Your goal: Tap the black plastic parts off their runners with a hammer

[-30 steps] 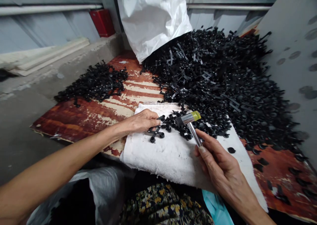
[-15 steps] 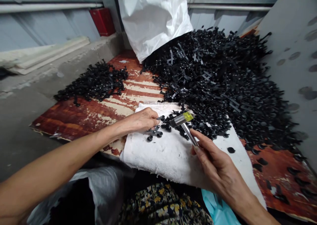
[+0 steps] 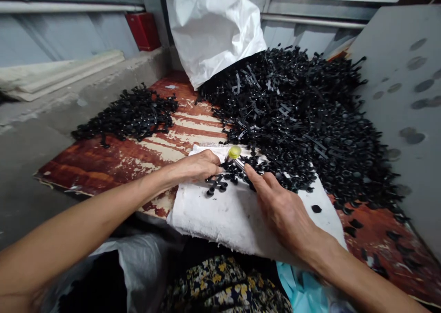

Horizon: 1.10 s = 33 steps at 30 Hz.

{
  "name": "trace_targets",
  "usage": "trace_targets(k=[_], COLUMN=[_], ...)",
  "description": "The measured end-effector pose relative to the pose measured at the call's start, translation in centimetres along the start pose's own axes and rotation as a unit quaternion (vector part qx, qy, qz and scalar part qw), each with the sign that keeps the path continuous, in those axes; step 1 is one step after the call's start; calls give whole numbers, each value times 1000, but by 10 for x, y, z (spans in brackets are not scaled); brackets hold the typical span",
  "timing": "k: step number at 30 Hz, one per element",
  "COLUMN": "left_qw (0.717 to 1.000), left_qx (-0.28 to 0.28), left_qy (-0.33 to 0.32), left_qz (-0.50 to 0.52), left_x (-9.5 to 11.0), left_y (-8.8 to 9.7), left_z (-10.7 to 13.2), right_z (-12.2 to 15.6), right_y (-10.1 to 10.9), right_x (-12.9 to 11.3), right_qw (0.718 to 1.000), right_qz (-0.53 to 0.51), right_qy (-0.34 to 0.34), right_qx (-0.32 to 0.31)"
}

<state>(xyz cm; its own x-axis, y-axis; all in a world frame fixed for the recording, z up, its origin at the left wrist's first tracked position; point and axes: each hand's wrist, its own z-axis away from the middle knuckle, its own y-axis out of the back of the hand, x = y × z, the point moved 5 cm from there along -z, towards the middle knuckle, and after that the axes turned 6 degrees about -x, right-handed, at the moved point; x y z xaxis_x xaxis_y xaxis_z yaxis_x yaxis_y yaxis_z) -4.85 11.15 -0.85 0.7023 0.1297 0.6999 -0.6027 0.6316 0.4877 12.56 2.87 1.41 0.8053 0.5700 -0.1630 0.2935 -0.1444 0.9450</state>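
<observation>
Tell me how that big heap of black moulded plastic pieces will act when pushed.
The heap of black moulded plastic pieces will probably shift loosely but snag, since its branched pieces lie tangled together. They look light and fairly stiff: thin arms stick out of the pile without drooping. Round ends lying on the white cloth might roll a little.

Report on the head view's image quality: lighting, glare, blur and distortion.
Head view: light is soft and even, with no hard shadows; the black plastic pieces merge into a dark mass, making single pieces hard to separate; the white cloth stays bright without washing out; wide-angle distortion bends lines near the frame's edges; the right hand shows no strong motion blur.
</observation>
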Motion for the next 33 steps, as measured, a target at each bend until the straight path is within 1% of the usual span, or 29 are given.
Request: trace_targets(k=[1, 4, 5, 6, 8, 9, 10, 12, 13, 14, 17, 18, 20, 22, 23, 24, 25, 26, 27, 28, 29, 30, 32, 33], left_qw=[1000, 999, 998, 998, 999, 999, 999, 999, 998, 998, 999, 999, 998, 995, 993, 990, 987, 983, 979, 976, 973, 972, 974, 977], left_qx=[2, -2, -5, -8, -6, -3, -1, 2, 3, 5, 19, 21, 12, -7, -20, -34, -47, -62, -78, -97, -114, -132, -153, -152], left_qy=[-3, -20, -25, -27, -20, -17, -18, -31, -37, -39, -27, -21, -12, -17, -29, -45, -61, -74, -84, -89, -92, -94, -93, -94], left_qz=[7, 42, 52, 55, 40, 32, 28, 38, 44, 47, 31, 33, 61, 99, 114, 126, 139, 153, 167, 176, 177, 170, 136, 116], left_x=[-2, -5, -5, -6, -6, -7, -7, -8, -8, -8, -10, -11, -14, -17, -17, -17, -16, -14, -11, -8, -4, 0, 5, 6], left_y=[0, 0, -1, -1, -1, 0, 0, -1, -1, -1, -1, -1, 0, 1, 2, 2, 2, 1, -1, -4, -8, -12, -19, -21], left_z=[-1, -3, -4, -4, -4, -4, -4, -4, -5, -5, -5, -4, -2, 3, 7, 11, 16, 22, 27, 32, 37, 41, 48, 50], right_z=[0, 0, 0, -1, -4, -5, -5, -5, -5, -5, -7, -7, -5, -1, 0, 1, 0, -1, -2, -4, -7, -11, -20, -22], right_y=[2, 11, 11, 10, 5, 6, 9, 17, 20, 19, 4, 2, 5, 11, 12, 12, 10, 7, 2, -3, -9, -12, -17, -19], right_x=[0, 2, 2, 2, 0, -1, -1, -1, -1, -2, -2, 0, 5, 8, 9, 9, 10, 11, 11, 10, 8, 5, -1, -3], right_qw=[1000, 996, 996, 997, 1000, 1000, 1000, 996, 995, 995, 1000, 1000, 998, 990, 985, 975, 959, 933, 895, 850, 803, 762, 738, 730], right_qz=[-9, -47, -44, -35, -14, -12, -18, -36, -37, -33, -3, -14, -55, -114, -153, -203, -263, -332, -407, -477, -538, -590, -620, -630], right_qy=[2, -13, -15, -12, -1, 4, 1, -15, -19, -22, -5, -11, -35, -53, -60, -76, -103, -140, -182, -223, -252, -264, -260, -259], right_qx=[5, 75, 78, 63, 9, -2, 16, 75, 91, 89, -20, -24, 15, 56, 58, 49, 33, 13, -7, -26, -47, -49, -57, -59])
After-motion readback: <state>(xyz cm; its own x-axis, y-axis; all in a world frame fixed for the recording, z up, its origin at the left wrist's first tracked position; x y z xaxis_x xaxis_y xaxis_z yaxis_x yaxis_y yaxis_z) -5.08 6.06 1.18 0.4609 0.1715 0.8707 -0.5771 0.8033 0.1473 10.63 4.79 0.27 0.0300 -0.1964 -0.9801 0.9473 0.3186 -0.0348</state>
